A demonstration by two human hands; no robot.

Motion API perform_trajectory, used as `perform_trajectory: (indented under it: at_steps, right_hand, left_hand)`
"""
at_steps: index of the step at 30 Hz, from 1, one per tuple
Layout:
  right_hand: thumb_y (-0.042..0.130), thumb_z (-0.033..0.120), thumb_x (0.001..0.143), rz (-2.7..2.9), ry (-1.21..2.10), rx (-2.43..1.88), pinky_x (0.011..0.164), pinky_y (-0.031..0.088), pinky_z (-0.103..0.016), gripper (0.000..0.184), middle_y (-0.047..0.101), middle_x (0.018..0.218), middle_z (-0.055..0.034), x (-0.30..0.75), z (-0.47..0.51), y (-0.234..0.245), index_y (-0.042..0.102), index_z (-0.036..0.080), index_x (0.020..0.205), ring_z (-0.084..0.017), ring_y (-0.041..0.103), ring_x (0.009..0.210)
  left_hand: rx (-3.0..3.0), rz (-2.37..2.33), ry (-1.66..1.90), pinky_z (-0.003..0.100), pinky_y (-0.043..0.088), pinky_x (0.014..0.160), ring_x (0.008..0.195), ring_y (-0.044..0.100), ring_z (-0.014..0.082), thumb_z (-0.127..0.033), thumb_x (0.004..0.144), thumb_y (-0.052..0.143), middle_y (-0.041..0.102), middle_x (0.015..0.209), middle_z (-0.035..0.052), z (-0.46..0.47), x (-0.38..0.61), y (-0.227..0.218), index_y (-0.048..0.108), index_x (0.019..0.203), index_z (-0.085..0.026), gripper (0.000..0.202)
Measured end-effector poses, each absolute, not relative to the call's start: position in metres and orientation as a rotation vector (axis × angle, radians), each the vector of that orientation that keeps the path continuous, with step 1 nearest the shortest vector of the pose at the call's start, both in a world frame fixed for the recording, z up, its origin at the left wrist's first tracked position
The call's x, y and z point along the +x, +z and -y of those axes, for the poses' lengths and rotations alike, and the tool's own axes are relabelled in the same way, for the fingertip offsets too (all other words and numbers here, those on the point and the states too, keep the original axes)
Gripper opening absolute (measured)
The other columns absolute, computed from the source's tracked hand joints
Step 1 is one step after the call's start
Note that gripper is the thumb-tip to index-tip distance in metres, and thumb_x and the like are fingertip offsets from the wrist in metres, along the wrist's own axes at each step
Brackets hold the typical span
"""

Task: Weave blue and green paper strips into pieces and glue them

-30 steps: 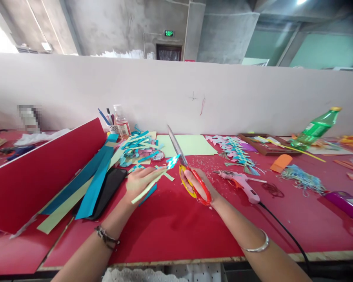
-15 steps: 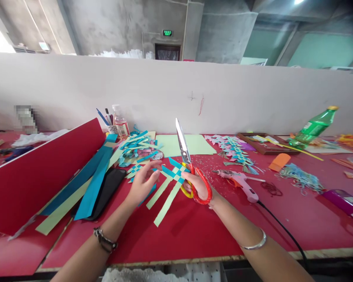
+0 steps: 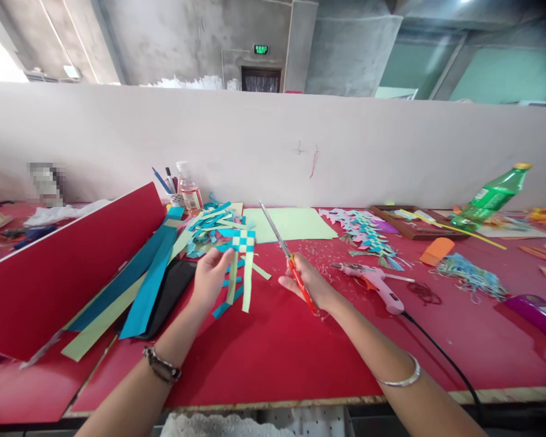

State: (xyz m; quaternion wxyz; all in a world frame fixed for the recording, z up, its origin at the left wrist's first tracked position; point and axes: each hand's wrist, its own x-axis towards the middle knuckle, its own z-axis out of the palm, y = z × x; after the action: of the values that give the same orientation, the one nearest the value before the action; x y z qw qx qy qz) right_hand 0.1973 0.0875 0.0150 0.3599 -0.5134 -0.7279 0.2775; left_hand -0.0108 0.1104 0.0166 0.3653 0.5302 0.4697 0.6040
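Note:
My left hand (image 3: 213, 273) pinches a small weave of blue and pale-green paper strips (image 3: 243, 241), whose long green ends hang down toward me. Behind and below it, more blue woven strips (image 3: 230, 303) lie on the table, partly covered. My right hand (image 3: 313, 284) is wrapped round the red and yellow handles of a pair of scissors (image 3: 279, 240). The blades look closed and point up and away to the left. A gap separates the scissors from the woven paper.
Cut paper scraps (image 3: 209, 227) are heaped behind my left hand, beside a pale-green sheet (image 3: 291, 224). A pink glue gun (image 3: 373, 282) with a black cord lies at right, near finished woven pieces (image 3: 361, 233). At left stand a red board (image 3: 73, 267) and long paper strips (image 3: 152, 285).
The woven paper has passed from my right hand to my left, which now holds it farther back and left. The scissors have turned edge-on and tilted more to the left.

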Motion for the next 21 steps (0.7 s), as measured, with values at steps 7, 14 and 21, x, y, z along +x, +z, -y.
perform_trajectory:
  at_steps: [7, 14, 21]
  right_hand:
    - [0.055, 0.047, 0.067, 2.158, 0.344, -1.460, 0.052, 0.025, -0.022, 0.033, 0.042, 0.067, 0.0023, 0.196, -0.085, 0.022, 0.038, 0.019, 0.063, -0.010, 0.039, 0.057]
    - [0.054, 0.052, 0.067, 2.194, 0.240, -1.547, 0.053, 0.026, -0.022, 0.034, 0.050, 0.072, -0.0011, 0.197, -0.084, 0.025, 0.047, 0.018, 0.070, -0.012, 0.044, 0.061]
    - [0.056, 0.053, 0.065, 2.203, 0.209, -1.590, 0.052, 0.026, -0.022, 0.036, 0.051, 0.070, -0.0013, 0.200, -0.086, 0.024, 0.048, 0.018, 0.067, -0.012, 0.045, 0.059]
  left_hand:
    - [1.075, -1.164, 1.876, 0.017, 0.035, 0.047, 0.050, 0.045, 0.0061, -0.037, 0.066, 0.061, 0.049, 0.053, -0.0046, -0.123, -0.026, 0.017, 0.049, 0.057, -0.015, 0.026]
    - [0.927, -1.039, 1.845, 0.016, 0.038, 0.052, 0.052, 0.049, 0.0055, -0.035, 0.060, 0.066, 0.054, 0.056, -0.0045, -0.125, -0.026, 0.017, 0.049, 0.056, -0.015, 0.026]
    - [0.917, -1.112, 1.823, 0.017, 0.037, 0.051, 0.053, 0.049, 0.0066, -0.037, 0.059, 0.065, 0.051, 0.055, -0.0043, -0.124, -0.025, 0.017, 0.048, 0.055, -0.016, 0.028]
